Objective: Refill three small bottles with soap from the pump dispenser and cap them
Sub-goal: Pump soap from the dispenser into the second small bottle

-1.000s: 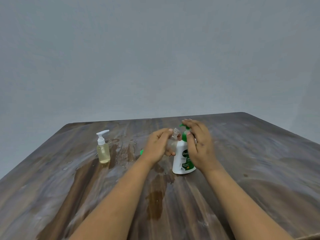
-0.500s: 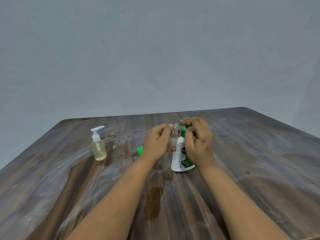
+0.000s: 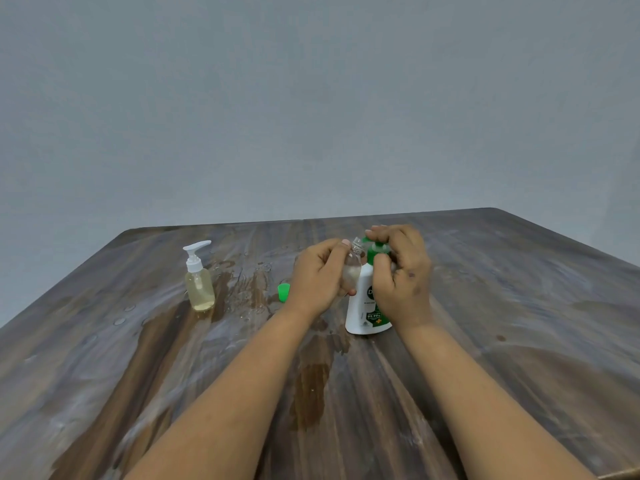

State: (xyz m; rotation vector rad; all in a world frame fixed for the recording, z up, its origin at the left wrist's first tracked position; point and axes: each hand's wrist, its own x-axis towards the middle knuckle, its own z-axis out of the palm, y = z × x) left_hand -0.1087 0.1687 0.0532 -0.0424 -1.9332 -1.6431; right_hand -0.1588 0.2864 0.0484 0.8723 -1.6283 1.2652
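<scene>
Clear plastic, the small bottle [image 3: 351,270] sits tilted in the left hand [image 3: 320,277], its open neck leaning toward the green nozzle of the pump dispenser [image 3: 367,299]. The left hand's fingers are curled round the bottle's body, thumb up near the neck, the back of the hand facing the camera. How full the bottle is cannot be told; a pale patch shows low inside it.

The dispenser, white with a green pump head and a green label, stands upright on the wooden table [image 3: 519,341], just right of the small bottle and touching it or nearly so. The right hand [image 3: 403,271] is draped over the pump head from above, fingers bent down across the top and thumb tucked against the green collar, so it grips the pump. Both forearms reach in from the near edge, bare, converging at the middle of the table.

A green cap [image 3: 283,292] lies on the table just left of the left wrist. Farther left, well apart from the hands, stands a small clear pump bottle [image 3: 199,277] holding yellowish liquid, its white pump fitted. Wet streaks and droplets [image 3: 249,282] mark the table between that bottle and the cap. A plain grey wall [image 3: 311,116] rises behind.
</scene>
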